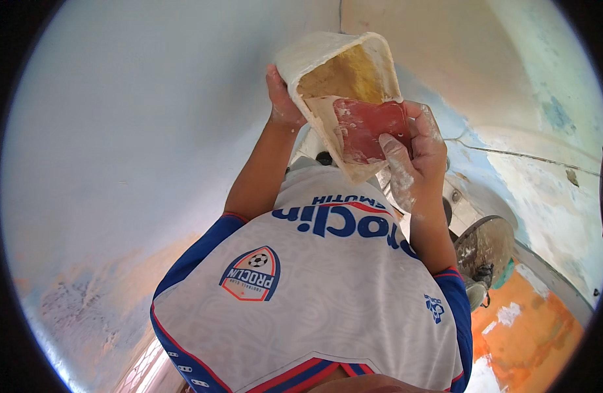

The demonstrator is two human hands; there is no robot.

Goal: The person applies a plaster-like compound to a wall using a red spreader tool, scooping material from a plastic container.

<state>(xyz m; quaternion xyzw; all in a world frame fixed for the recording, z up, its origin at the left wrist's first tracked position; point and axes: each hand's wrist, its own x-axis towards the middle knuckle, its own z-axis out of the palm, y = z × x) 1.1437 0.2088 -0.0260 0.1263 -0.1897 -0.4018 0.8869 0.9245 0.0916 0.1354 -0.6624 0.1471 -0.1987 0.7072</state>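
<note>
My left hand (285, 101) grips a whitish square-mouthed tub (308, 56) from its left side. The tub is tilted, and pale yellow paste or powder (347, 72) coats its inside. In my right hand (419, 154) is a flat red scraper (367, 128), pinched with the thumb on top and the fingers mostly hidden behind. White smears cover the scraper, whose blade lies within the tub's mouth near the lower wall. White residue also marks the fingers and thumb of my right hand.
A pale blue wall (144, 105) rises on the left. Patchy, partly coated wall (544, 124) with a thin cord (530, 157) stands on the right. Below right are a round, white-spattered object (488, 242) and an orange surface with white patches (524, 327).
</note>
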